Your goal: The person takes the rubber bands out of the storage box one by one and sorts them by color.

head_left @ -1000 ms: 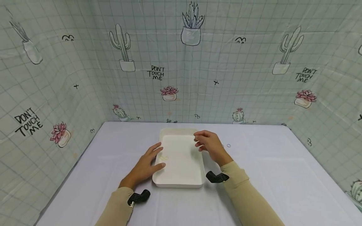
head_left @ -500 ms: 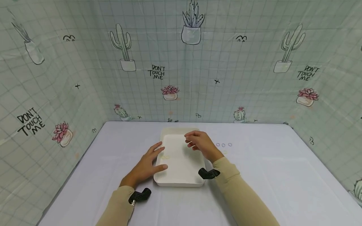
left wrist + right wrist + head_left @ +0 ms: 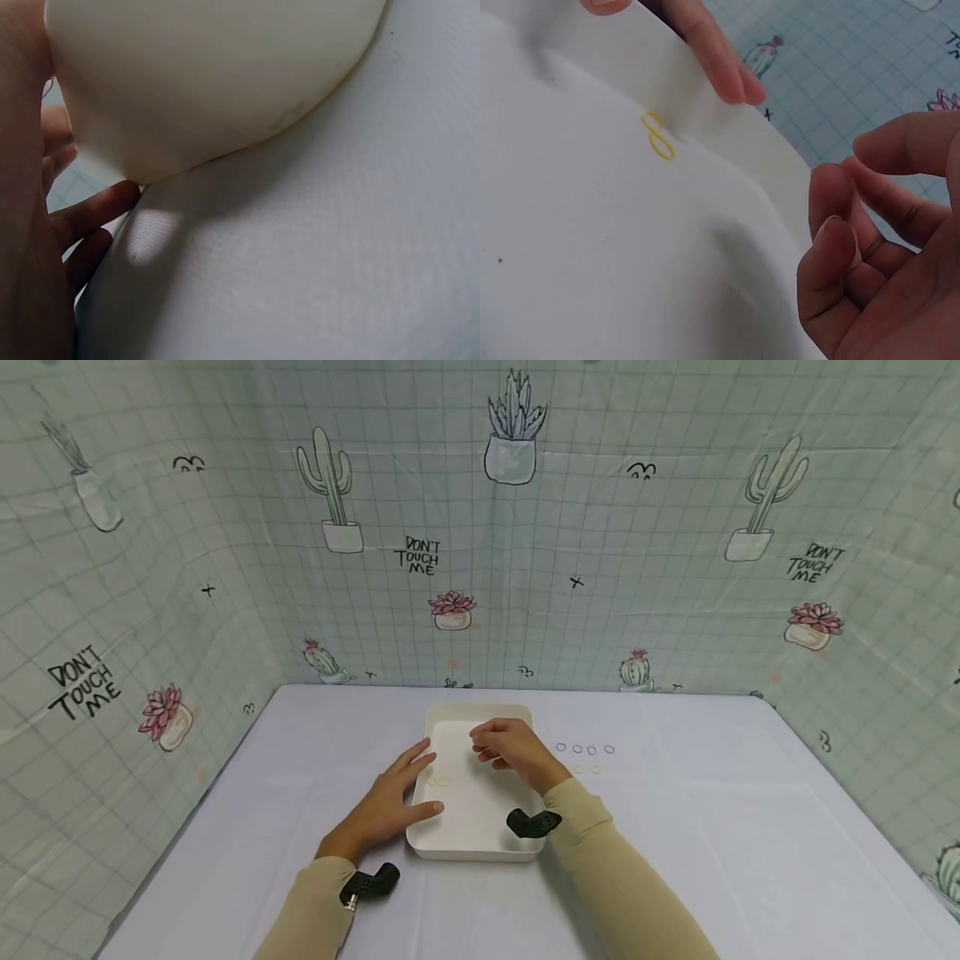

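A shallow white tray (image 3: 474, 855) lies on the table. My left hand (image 3: 381, 803) rests at its left side, fingers spread along the rim and thumb reaching over it; in the left wrist view, fingertips (image 3: 124, 196) touch the tray's edge (image 3: 210, 82). Over the tray hovers my right hand (image 3: 517, 752), its fingers loosely bent. Nothing shows between those fingers in the right wrist view, where the right hand (image 3: 877, 255) appears close up. Two thin yellow loops (image 3: 657, 136), like small rubber bands, lie side by side in the tray near the left hand.
Right of the tray, a row of several small purple loops (image 3: 592, 750) lies on the white tablecloth (image 3: 712, 827). Yellow loops (image 3: 596, 769) sit just in front, partly hidden by the right wrist. A patterned curtain (image 3: 570, 527) encloses the back and sides.
My right hand has moved left from the tray's right rim to over its middle, uncovering more purple and yellow loops on the right. The left hand stays at the tray's left side.
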A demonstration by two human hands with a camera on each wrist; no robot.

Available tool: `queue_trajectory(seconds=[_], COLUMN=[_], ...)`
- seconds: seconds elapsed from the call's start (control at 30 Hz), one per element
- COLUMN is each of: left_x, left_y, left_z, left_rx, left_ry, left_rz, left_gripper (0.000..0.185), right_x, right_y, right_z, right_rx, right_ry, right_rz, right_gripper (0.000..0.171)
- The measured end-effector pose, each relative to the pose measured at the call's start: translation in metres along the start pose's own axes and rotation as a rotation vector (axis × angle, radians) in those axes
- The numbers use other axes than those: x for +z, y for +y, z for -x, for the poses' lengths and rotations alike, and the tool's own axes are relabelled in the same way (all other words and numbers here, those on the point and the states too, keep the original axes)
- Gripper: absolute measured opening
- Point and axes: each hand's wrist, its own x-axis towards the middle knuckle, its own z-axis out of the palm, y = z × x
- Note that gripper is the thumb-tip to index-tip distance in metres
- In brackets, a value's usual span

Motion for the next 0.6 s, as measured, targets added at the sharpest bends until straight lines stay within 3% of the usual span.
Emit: queue_trajectory(seconds=[0.27, 0.6], left_x=[0.0, -0.002], left_y=[-0.002, -0.002], left_z=[0.0, 0.001], left_rx=[0.034, 0.028], left_ry=[0.01, 0.006], left_rz=[0.017, -0.002], left_gripper=[0.079, 0.082], right_x=[0.006, 0.017], right_y=[0.004, 0.004], right_z=[-0.009, -0.02], right_rx=[-0.019, -0.004], right_ry=[-0.053, -0.133], right_rz=[0.092, 0.13], right_gripper=[0.028, 0.027])
